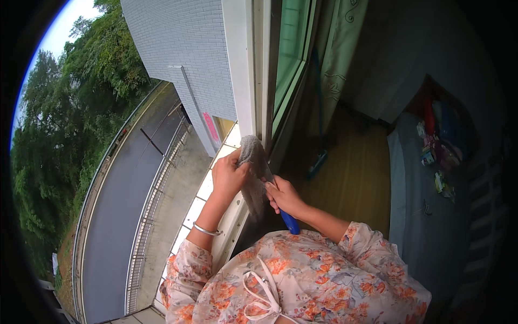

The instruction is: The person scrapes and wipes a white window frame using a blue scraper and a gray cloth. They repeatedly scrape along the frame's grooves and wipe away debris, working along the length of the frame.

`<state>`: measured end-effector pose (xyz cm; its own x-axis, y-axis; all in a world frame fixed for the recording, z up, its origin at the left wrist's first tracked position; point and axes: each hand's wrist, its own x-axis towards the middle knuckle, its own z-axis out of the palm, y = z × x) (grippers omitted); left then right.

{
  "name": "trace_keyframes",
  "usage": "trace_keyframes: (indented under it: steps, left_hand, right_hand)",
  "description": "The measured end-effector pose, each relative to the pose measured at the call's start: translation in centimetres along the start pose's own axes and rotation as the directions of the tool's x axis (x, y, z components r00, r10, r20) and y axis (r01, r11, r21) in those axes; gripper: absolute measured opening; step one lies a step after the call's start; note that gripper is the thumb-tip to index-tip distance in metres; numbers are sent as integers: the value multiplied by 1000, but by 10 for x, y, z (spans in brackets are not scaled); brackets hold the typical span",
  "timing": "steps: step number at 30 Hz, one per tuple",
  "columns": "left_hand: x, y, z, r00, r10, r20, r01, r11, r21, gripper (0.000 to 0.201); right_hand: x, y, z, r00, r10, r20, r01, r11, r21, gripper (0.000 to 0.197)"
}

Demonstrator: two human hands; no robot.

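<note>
My left hand [227, 177] grips the upper part of a grey fluffy cleaning pad [253, 162] held up against the white window frame [240, 75]. My right hand [283, 197] closes around the tool's blue handle [290, 222], just below the pad. A thin silver bangle [206, 230] circles my left wrist. Both arms come out of floral sleeves at the bottom of the view.
A green-tinted window pane [291, 48] and a pale green curtain [340, 59] stand right of the frame. Inside lie a wooden floor [350, 178], a mop [317, 162] and a grey bed [426, 216] with small items. Outside, far below, are a road [116, 205], railings and trees.
</note>
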<state>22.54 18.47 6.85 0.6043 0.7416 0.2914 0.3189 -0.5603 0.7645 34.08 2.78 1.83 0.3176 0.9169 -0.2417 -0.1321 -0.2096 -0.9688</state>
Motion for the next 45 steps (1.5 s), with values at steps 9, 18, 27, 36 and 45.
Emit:
trace_keyframes:
  steps: [9, 18, 27, 36, 45]
  left_hand:
    - [29, 20, 3, 987, 138, -82, -136, 990, 22, 34]
    - [29, 15, -3, 963, 246, -114, -240, 969, 61, 35]
    - [17, 28, 1, 968, 248, -48, -239, 959, 152, 29]
    - [23, 26, 16, 965, 262, 0, -262, 965, -22, 37]
    - [25, 20, 22, 931, 358, -72, -362, 930, -67, 32]
  right_hand:
    - [57, 25, 21, 871, -389, -301, 341, 918, -202, 26]
    - [70, 0, 37, 716, -579, -389, 445, 809, -384, 38]
    - [70, -28, 45, 624, -690, -368, 557, 722, -410, 41]
    - [65, -33, 23, 769, -565, -298, 402, 790, -462, 19]
    - [33, -30, 17, 862, -483, -152, 501, 769, 396, 41]
